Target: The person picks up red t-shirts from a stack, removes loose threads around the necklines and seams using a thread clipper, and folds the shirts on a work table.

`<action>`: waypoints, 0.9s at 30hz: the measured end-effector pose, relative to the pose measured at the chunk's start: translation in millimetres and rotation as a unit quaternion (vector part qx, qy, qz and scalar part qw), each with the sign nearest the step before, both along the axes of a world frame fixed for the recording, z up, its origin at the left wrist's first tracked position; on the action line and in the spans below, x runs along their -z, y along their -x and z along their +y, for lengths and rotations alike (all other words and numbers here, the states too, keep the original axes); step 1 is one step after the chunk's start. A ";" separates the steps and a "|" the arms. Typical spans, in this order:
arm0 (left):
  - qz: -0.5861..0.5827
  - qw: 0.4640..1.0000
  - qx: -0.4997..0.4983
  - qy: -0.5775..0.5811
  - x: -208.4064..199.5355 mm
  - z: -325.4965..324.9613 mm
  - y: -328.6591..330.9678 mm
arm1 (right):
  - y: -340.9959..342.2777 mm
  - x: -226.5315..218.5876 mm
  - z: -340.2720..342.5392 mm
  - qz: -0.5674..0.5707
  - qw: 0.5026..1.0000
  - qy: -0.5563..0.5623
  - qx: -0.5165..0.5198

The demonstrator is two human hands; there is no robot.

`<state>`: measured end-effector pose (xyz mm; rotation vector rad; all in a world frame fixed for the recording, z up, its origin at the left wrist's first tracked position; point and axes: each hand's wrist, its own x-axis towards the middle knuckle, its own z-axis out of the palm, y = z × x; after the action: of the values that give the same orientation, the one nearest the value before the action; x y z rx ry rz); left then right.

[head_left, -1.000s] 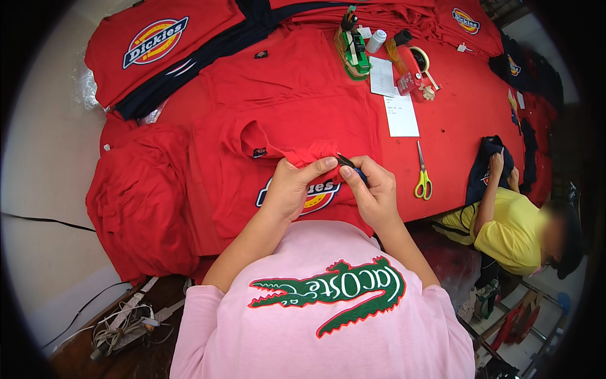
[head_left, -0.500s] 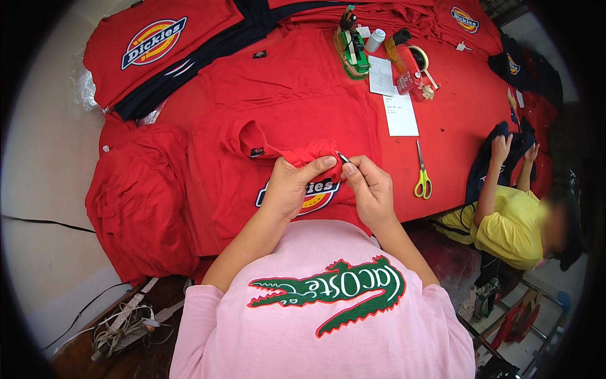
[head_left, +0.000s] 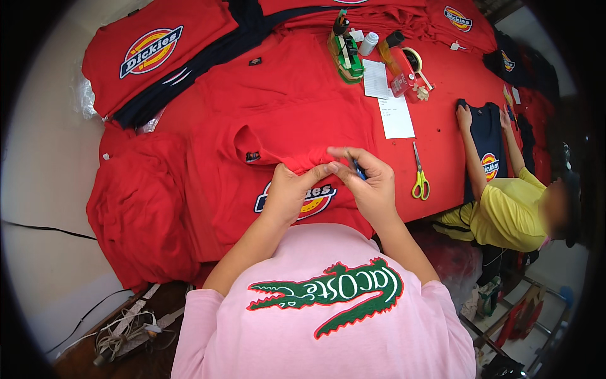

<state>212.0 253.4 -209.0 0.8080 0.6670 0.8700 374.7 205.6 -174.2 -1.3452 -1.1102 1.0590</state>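
While hands touch shirt, lettering half-hidden

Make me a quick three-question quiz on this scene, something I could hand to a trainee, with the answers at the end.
1. Multiple choice: what colour is the shirt in the grip of the wearer's left hand?
a) yellow
b) red
c) white
2. True or false: the yellow-handled scissors lie on the red table, apart from both of the wearer's hands.
3. Fill in the blank: the wearer holds the small blue tool in the ____ hand.

Key:
1. b, red.
2. True.
3. Right; the tool is partly hidden by the fingers of the right hand.
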 end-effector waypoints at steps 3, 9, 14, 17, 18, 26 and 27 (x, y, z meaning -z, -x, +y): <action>0.027 0.998 -0.029 0.051 4.6 -1.2 2.4 | -14.4 -11.3 2.4 0.181 0.943 -0.112 -0.254; -0.014 0.998 -0.042 0.053 -0.7 6.4 8.8 | -35.3 -30.6 2.1 0.455 0.846 -0.099 -0.259; -0.015 0.998 -0.038 0.045 5.4 7.4 9.7 | -18.8 -23.5 10.3 0.127 0.989 0.080 -0.007; -0.009 0.999 -0.035 0.033 3.0 5.7 8.8 | -11.7 -16.4 11.3 0.105 0.986 0.130 -0.012; -0.008 0.999 -0.040 0.026 -1.6 5.1 7.4 | -7.4 -15.3 12.8 0.092 0.986 0.139 -0.016; 0.029 0.998 -0.051 -0.021 1.7 6.6 11.9 | -0.8 -21.3 13.0 -0.229 0.968 -0.096 0.024; 0.029 0.998 -0.049 -0.029 1.4 6.5 10.7 | 2.3 -21.6 13.2 -0.237 0.963 -0.124 0.019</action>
<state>201.2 259.9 -210.4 0.8612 0.7406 0.9603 372.4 218.8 -152.5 -1.4441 -1.5045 0.5523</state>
